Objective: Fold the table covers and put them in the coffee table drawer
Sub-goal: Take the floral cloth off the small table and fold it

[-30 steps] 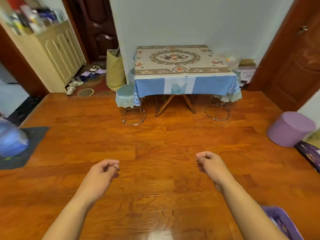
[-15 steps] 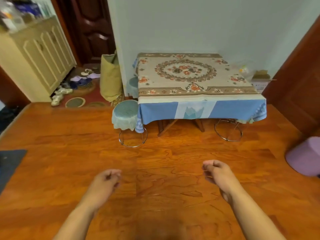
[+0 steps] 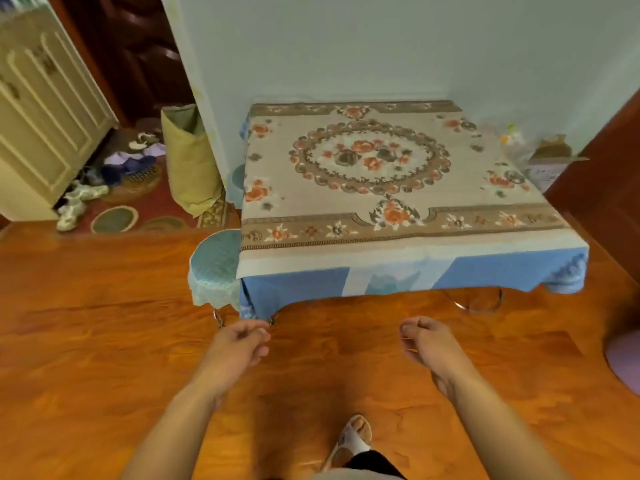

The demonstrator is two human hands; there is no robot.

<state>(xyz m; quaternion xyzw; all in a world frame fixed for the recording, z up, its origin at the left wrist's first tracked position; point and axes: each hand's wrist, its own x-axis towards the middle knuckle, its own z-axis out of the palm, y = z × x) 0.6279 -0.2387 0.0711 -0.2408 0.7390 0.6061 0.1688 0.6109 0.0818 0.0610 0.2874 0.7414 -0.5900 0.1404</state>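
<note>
Both of the person's arms reach forward over the wooden floor [image 3: 104, 341], short of the counter. The left hand [image 3: 239, 348] hangs with its fingers loosely curled and its grip released, holding nothing. The right hand [image 3: 427, 346] is the same, fingers loosely bent inward around nothing. Neither touches any cloth.

Ahead, the small counter stands against the pale wall [image 3: 346, 46], still dressed. The floral table cover [image 3: 381, 174] lies flat on top, beige with a brown border and a ring of orange roses in the middle. Beneath it the blue table cover [image 3: 294, 285] hangs over the near edge, with a pale panel at its centre; its bottom hem hangs unevenly.

Just beside the counter's near left corner sits a round stool [image 3: 214, 265] under a teal lace cover, touching the blue cloth. Metal ring feet show under the hem at left and right. Further left a yellow bag [image 3: 187, 161] leans at the wall's corner, with shoes [image 3: 83, 199] scattered on a red rug [image 3: 145, 202] beside a cream cabinet [image 3: 38, 109]. A cardboard box [image 3: 550, 157] sits at the counter's far right, and part of a purple bin [image 3: 623, 351] shows at the right edge. One sandalled foot [image 3: 353, 441] is planted on the floor below the hands.
</note>
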